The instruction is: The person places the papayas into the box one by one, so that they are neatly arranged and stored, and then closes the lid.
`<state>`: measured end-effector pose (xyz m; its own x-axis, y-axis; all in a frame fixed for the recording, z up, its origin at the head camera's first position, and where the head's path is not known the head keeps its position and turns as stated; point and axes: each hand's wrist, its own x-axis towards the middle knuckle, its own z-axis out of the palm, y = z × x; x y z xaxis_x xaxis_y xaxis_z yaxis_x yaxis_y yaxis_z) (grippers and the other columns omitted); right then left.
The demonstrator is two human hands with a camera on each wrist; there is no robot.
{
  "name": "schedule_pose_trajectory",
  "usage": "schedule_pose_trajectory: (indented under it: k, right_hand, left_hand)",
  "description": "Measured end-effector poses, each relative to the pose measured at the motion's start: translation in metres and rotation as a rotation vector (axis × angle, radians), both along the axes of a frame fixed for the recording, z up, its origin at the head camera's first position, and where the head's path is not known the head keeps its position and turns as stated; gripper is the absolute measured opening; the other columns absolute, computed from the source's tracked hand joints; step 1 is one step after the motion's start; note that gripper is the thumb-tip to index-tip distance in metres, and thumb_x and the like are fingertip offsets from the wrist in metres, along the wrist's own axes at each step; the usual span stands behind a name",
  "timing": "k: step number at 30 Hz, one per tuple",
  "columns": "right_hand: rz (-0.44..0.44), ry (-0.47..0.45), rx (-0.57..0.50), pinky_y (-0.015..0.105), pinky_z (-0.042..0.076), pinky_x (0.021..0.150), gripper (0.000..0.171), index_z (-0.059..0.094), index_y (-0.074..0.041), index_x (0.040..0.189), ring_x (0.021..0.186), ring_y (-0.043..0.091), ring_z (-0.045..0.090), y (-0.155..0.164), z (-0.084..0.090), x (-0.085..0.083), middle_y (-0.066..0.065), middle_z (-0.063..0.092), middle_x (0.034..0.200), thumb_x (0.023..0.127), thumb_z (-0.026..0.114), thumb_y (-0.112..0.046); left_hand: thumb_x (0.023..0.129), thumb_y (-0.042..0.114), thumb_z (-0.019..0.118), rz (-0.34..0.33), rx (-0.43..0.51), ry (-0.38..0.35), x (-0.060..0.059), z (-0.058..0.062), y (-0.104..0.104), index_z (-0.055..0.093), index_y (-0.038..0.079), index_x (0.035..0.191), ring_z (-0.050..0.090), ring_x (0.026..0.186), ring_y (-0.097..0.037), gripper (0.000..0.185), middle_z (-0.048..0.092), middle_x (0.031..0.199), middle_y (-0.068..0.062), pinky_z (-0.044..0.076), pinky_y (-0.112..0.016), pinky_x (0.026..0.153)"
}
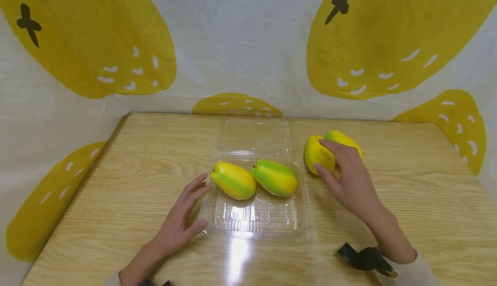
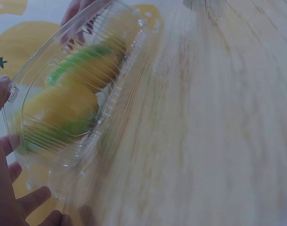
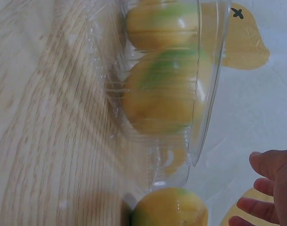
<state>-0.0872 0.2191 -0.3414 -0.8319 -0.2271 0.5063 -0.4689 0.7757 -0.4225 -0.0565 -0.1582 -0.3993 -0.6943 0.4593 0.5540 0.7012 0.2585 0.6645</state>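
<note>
A clear plastic box point(image 1: 258, 215) lies open on the wooden worktop point(image 1: 407, 217), its lid point(image 1: 254, 135) folded back flat toward the far edge. Two mangoes lie side by side in the far half of the box: a yellow mango with a green stripe point(image 1: 233, 180) on the left, and a greener mango point(image 1: 275, 177) just to its right, the two nearly touching.

The left hand point(image 1: 182, 219) rests on the worktop at the left side of the box, fingers straight and loosely spread. Its fingertips reach the rim close to the striped mango, and the thumb lies against the near left corner of the box. It grips nothing.

The right hand point(image 1: 345, 174) is to the right of the box, laid over a third mango point(image 1: 318, 153) that sits on the worktop just beside the box's far right corner. The fingers curl round this fruit from above and the thumb presses its near side. A fourth mango point(image 1: 343, 140) lies right behind it, touching or almost touching, partly hidden by the hand.

A white cloth printed with large yellow fruit shapes point(image 1: 248, 44) hangs behind and around the worktop. A dark strap point(image 1: 363, 258) shows at the right wrist.
</note>
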Motion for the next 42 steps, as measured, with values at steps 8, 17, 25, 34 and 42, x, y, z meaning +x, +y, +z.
schedule_pose_trajectory:
  k: [8,17,25,34,42]
  right_hand:
    - [-0.007,0.05,-0.012,0.04,0.033,0.081,0.053,0.049,-0.005,0.124,0.103,0.029,0.042,0.009,0.0,-0.004,0.011,0.051,0.119,0.075,0.069,-0.008]
    - [-0.076,0.063,-0.035,0.044,0.03,0.083,0.05,0.05,-0.002,0.122,0.104,0.034,0.041,0.031,-0.002,-0.01,0.016,0.053,0.116,0.075,0.068,-0.006]
    - [-0.142,0.028,-0.081,0.047,0.029,0.079,0.046,0.05,-0.001,0.123,0.103,0.035,0.04,0.049,-0.005,-0.013,0.018,0.051,0.117,0.08,0.064,-0.008]
    - [-0.142,-0.04,-0.094,0.053,0.026,0.088,0.046,0.048,-0.004,0.125,0.11,0.038,0.037,0.058,-0.013,-0.017,0.017,0.049,0.121,0.082,0.063,-0.014]
    - [-0.131,-0.05,-0.073,0.052,0.027,0.084,0.041,0.052,-0.002,0.121,0.108,0.037,0.038,0.06,-0.02,-0.018,0.017,0.05,0.121,0.083,0.062,-0.015]
  left_hand:
    - [0.085,0.027,0.055,0.007,-0.004,-0.015,0.003,0.011,0.003,0.043,-0.005,0.126,0.034,0.118,-0.039,0.054,0.028,0.136,-0.027,0.023,-0.034,0.102]
    - [0.084,0.035,0.056,0.007,-0.012,-0.001,-0.006,-0.019,-0.006,0.041,-0.003,0.129,0.032,0.122,-0.035,0.06,0.025,0.139,-0.023,0.023,-0.035,0.102]
    - [0.085,0.035,0.055,0.008,-0.017,0.005,-0.006,-0.018,-0.005,0.042,-0.003,0.128,0.033,0.122,-0.034,0.06,0.026,0.139,-0.023,0.022,-0.034,0.102]
    - [0.085,0.027,0.055,0.005,-0.005,-0.012,0.002,0.011,0.003,0.043,-0.006,0.126,0.035,0.118,-0.04,0.054,0.028,0.136,-0.027,0.023,-0.033,0.102]
    - [0.085,0.032,0.055,0.0,-0.001,0.012,-0.003,-0.009,-0.002,0.042,-0.005,0.127,0.034,0.12,-0.037,0.058,0.026,0.137,-0.026,0.023,-0.033,0.103]
